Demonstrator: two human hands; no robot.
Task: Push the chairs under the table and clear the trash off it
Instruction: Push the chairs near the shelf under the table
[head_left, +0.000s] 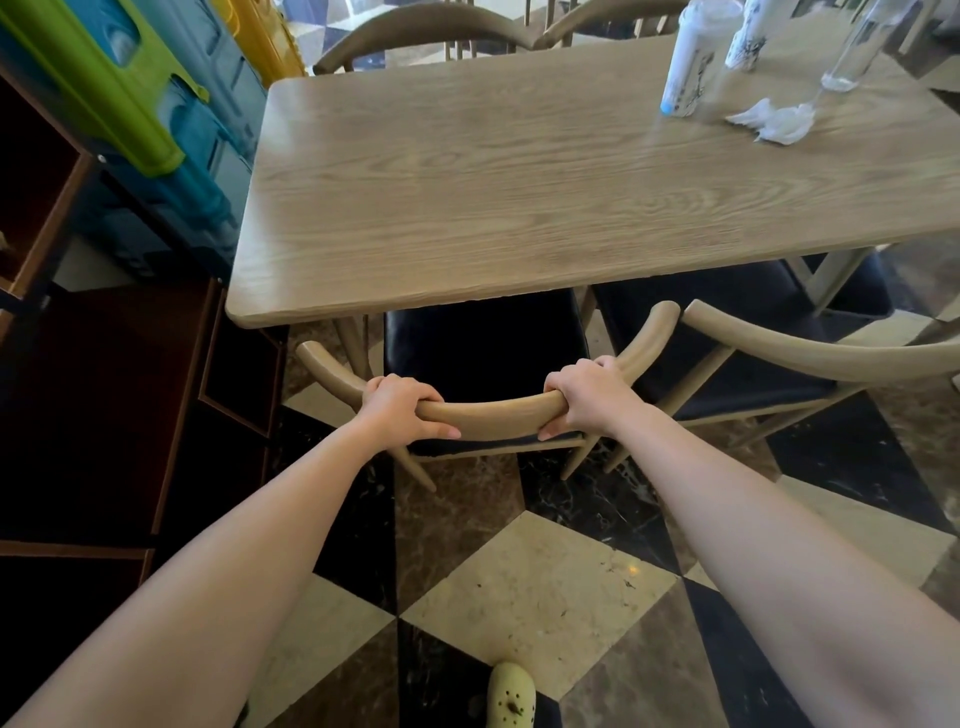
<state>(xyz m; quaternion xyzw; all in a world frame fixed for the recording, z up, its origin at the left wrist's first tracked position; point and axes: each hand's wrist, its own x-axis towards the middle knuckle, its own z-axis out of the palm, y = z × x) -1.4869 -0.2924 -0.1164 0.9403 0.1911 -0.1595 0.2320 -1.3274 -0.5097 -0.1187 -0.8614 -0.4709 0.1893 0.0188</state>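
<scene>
Landmark: wooden table. All places given relative to it.

Hands: left hand and right hand both wrapped tight around the curved backrest of the near chair, one toward each end of the rail, thumbs underneath.

Near chair: the front of its dark seat sits under the table's near edge; the rear of the seat and the backrest are clear of it. Judged partly in, push not finished.

Second near-side chair, at the table's near right: seat partly under the edge, backrest well out and angled. Judged still to do.

Far side: two chair backs, far left chair and far right chair, close against the far edge; look pushed in, but seats are hidden.

Trash, all at the table's far right corner, untouched: white bottle, a second white printed bottle, clear plastic bottle, crumpled tissue just in front of them. Rest of the top is bare.

Estimate: early stage; clearing not yet begun.
</scene>
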